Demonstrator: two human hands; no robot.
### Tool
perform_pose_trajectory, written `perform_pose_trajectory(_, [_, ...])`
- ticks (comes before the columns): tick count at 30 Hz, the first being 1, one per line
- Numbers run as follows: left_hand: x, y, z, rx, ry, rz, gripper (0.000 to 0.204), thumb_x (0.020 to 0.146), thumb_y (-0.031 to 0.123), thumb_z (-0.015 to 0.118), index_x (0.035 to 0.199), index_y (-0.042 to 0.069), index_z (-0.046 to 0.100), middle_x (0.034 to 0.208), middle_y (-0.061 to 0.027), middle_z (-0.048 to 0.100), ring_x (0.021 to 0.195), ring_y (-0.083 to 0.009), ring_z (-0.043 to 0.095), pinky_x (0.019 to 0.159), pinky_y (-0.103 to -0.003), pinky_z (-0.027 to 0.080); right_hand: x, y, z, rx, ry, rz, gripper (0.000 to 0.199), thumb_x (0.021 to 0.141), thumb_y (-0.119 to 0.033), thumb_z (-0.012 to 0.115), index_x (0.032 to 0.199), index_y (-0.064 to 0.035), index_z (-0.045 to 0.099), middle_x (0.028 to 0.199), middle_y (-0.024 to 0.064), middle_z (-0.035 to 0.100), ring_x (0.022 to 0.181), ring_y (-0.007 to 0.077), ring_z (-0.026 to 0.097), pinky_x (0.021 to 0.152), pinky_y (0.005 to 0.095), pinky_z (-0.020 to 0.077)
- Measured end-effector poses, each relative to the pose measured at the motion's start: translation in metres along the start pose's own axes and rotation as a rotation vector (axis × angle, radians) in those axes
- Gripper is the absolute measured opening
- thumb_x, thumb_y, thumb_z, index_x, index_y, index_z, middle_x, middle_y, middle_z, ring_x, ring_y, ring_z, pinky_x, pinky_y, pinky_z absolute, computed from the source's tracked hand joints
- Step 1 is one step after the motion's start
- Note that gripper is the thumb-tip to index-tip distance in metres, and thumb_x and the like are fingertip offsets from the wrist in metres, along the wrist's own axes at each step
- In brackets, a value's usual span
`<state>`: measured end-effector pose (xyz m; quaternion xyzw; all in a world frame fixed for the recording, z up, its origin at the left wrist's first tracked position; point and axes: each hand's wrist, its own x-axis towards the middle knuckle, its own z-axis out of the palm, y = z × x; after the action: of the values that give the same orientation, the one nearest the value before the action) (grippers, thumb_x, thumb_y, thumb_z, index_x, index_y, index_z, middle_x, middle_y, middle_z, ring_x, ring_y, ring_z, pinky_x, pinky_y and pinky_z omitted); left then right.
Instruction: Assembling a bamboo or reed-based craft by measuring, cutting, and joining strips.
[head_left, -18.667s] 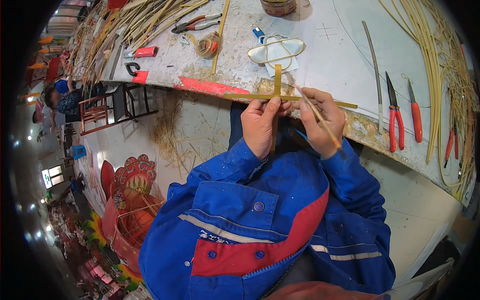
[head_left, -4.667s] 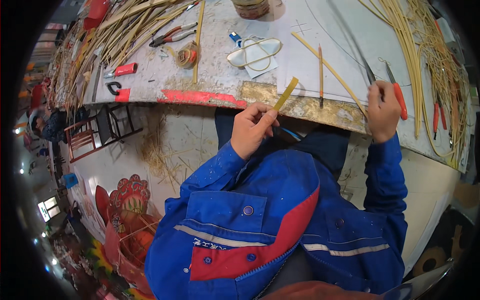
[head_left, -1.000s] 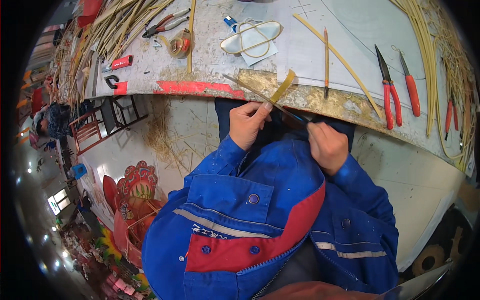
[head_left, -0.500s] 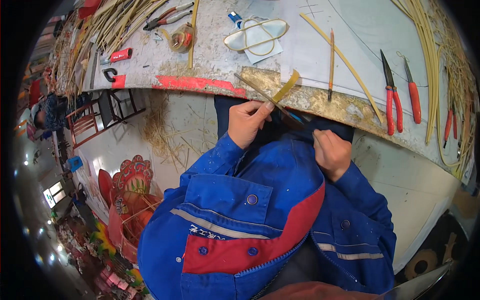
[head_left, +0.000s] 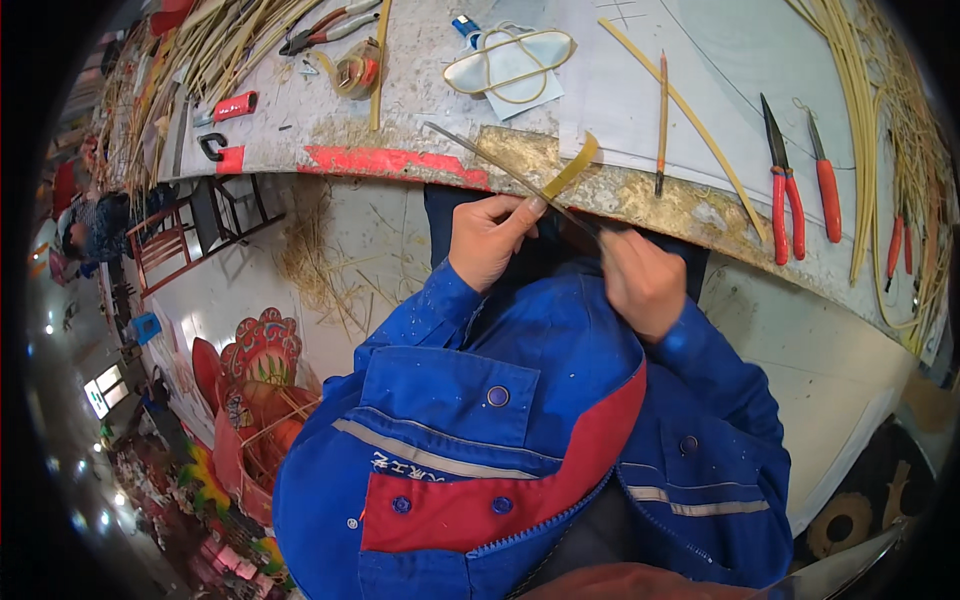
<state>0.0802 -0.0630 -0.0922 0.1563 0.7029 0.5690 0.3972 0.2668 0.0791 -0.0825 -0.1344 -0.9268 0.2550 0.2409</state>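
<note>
My left hand (head_left: pixel 485 242) is closed at the bench edge, its thumb pressing a short, glossy yellow-brown strip (head_left: pixel 572 168). The strip sticks up past the thumb and curls at its upper end. A long, thin, dark rod (head_left: pixel 470 147) crosses beneath the strip at my left thumb, its far tip over the bench. Toward my right hand (head_left: pixel 645 285) the rod darkens, and the fingers are closed round that end, slightly blurred. The rod's exact kind I cannot make out.
On the bench (head_left: pixel 400 140) lie a pencil (head_left: pixel 661 125), a bamboo strip (head_left: pixel 690 130), red-handled pliers (head_left: pixel 782 190), a tape roll (head_left: pixel 355 72) and a face mask (head_left: pixel 508 62). Bamboo bundles (head_left: pixel 840 90) line both sides. A chair (head_left: pixel 165 245) stands left; shavings (head_left: pixel 315 260) litter the floor.
My right hand has moved left and up toward my left hand, pushing the rod farther out over the bench. My left hand keeps its hold on the yellow-brown strip, nearly in place.
</note>
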Motion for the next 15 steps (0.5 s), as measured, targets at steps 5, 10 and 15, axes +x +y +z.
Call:
perform_pose_trajectory(5, [-0.001, -0.003, -0.001, -0.037, 0.032, 0.002, 0.035, 0.098, 0.029, 0.079, 0.081, -0.001, 0.077, 0.065, -0.0010, 0.067, 0.053, -0.0038, 0.050, 0.049, -0.023, 0.037, 0.010, -0.011, 0.003, -0.002, -0.033, 0.027, 0.023, 0.082, 0.004, 0.074, 0.105, -0.0003, 0.069, 0.083, 0.0127, 0.065, 0.069, 0.0300, 0.068, 0.058, 0.0393, 0.0540])
perform_pose_trajectory(10, [-0.002, -0.006, 0.000, -0.029, 0.029, -0.002, 0.034, 0.098, 0.029, 0.079, 0.081, -0.001, 0.077, 0.064, 0.0004, 0.065, 0.053, -0.0032, 0.049, 0.048, -0.023, 0.036, -0.031, 0.009, -0.011, -0.013, -0.001, 0.038, 0.024, 0.082, 0.003, 0.074, 0.105, -0.0010, 0.069, 0.084, 0.0126, 0.066, 0.070, 0.0305, 0.069, 0.059, 0.0394, 0.0542])
perform_pose_trajectory(15, [0.000, -0.007, 0.002, 0.006, 0.030, 0.019, 0.034, 0.098, 0.029, 0.078, 0.081, -0.001, 0.077, 0.062, 0.0011, 0.063, 0.053, -0.0028, 0.048, 0.048, -0.024, 0.035, 0.023, -0.013, 0.011, 0.029, -0.008, 0.028, 0.023, 0.082, 0.003, 0.075, 0.104, -0.0010, 0.069, 0.082, 0.0125, 0.066, 0.069, 0.0305, 0.068, 0.058, 0.0396, 0.0535])
